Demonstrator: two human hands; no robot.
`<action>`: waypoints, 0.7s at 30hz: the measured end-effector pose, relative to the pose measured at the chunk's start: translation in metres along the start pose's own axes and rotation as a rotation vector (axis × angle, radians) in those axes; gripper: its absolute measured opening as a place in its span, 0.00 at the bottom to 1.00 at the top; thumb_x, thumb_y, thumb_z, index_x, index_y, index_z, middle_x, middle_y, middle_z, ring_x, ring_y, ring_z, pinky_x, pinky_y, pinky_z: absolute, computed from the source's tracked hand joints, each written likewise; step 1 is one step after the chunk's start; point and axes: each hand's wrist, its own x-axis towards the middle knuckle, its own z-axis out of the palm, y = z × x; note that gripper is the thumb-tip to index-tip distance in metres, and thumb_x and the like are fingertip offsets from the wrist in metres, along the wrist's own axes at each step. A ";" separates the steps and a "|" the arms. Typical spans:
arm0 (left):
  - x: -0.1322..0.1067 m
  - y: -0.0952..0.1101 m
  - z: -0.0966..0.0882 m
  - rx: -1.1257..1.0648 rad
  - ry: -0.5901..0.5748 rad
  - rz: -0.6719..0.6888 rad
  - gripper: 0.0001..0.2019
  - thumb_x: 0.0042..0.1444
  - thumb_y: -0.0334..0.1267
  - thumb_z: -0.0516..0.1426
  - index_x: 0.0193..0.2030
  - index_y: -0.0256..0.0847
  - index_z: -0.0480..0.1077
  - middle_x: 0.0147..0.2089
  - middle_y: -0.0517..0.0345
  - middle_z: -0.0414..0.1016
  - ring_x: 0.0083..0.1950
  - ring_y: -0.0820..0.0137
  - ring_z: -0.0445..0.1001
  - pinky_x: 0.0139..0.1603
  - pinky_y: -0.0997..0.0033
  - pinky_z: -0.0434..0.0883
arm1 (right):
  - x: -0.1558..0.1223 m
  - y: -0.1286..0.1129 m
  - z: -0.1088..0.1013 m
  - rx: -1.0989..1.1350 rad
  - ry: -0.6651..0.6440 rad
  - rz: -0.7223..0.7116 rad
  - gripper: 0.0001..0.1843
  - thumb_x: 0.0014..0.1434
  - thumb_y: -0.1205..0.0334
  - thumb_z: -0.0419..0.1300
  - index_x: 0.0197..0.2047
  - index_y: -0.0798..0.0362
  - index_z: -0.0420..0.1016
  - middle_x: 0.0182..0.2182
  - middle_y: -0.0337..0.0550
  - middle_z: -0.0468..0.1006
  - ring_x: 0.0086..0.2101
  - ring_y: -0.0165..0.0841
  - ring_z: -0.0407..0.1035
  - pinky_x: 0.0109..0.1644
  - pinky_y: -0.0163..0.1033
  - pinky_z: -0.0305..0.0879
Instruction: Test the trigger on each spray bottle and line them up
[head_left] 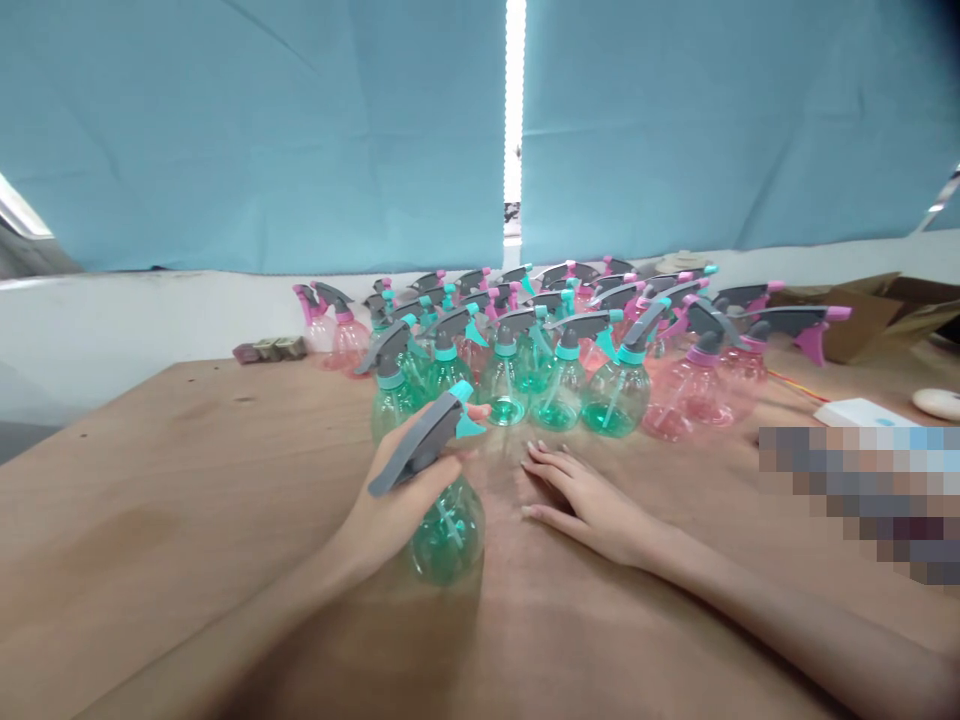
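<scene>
My left hand [405,500] is wrapped round the neck of a green spray bottle [448,545], its grey and turquoise trigger head tilted up to the right. The bottle's see-through round body hangs below my fingers, close to the table. My right hand [589,500] rests palm down on the wooden table [570,640], fingers stretched out and holding nothing. Just beyond both hands stand several green spray bottles [559,395] with turquoise collars. Beside them on the right are pink spray bottles [686,390] with grey and pink heads.
More spray bottles crowd the back of the table. Small dark blocks [277,348] lie at the back left. On the right are a cardboard box [862,310], a white box [862,413], a white rounded object [937,403] and a blurred-out patch. A blue curtain [262,140] hangs behind.
</scene>
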 end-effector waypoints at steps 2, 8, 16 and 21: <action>0.001 0.001 0.000 0.005 -0.020 -0.002 0.20 0.48 0.31 0.54 0.49 0.48 0.73 0.54 0.60 0.75 0.46 0.61 0.78 0.52 0.59 0.73 | 0.000 0.000 -0.001 -0.003 -0.002 0.002 0.34 0.62 0.41 0.53 0.64 0.52 0.63 0.64 0.52 0.61 0.65 0.45 0.51 0.68 0.58 0.46; 0.002 0.006 -0.002 0.030 -0.067 -0.025 0.20 0.47 0.31 0.53 0.47 0.47 0.74 0.54 0.59 0.75 0.37 0.64 0.79 0.45 0.61 0.76 | 0.001 -0.003 -0.003 -0.010 -0.023 0.008 0.34 0.62 0.40 0.52 0.64 0.53 0.62 0.64 0.53 0.62 0.65 0.45 0.51 0.68 0.58 0.46; 0.001 0.001 -0.004 -0.026 -0.084 0.001 0.11 0.49 0.35 0.55 0.39 0.44 0.75 0.45 0.58 0.78 0.42 0.63 0.76 0.46 0.64 0.72 | 0.000 -0.004 -0.004 -0.009 -0.027 0.020 0.34 0.62 0.40 0.52 0.64 0.53 0.63 0.64 0.52 0.61 0.65 0.45 0.50 0.68 0.57 0.46; 0.003 -0.007 -0.005 -0.047 -0.089 0.040 0.07 0.48 0.33 0.55 0.33 0.41 0.73 0.39 0.57 0.77 0.40 0.66 0.73 0.42 0.68 0.68 | 0.001 -0.002 -0.003 -0.030 -0.054 0.031 0.36 0.62 0.39 0.51 0.64 0.55 0.63 0.65 0.53 0.59 0.65 0.45 0.49 0.68 0.56 0.45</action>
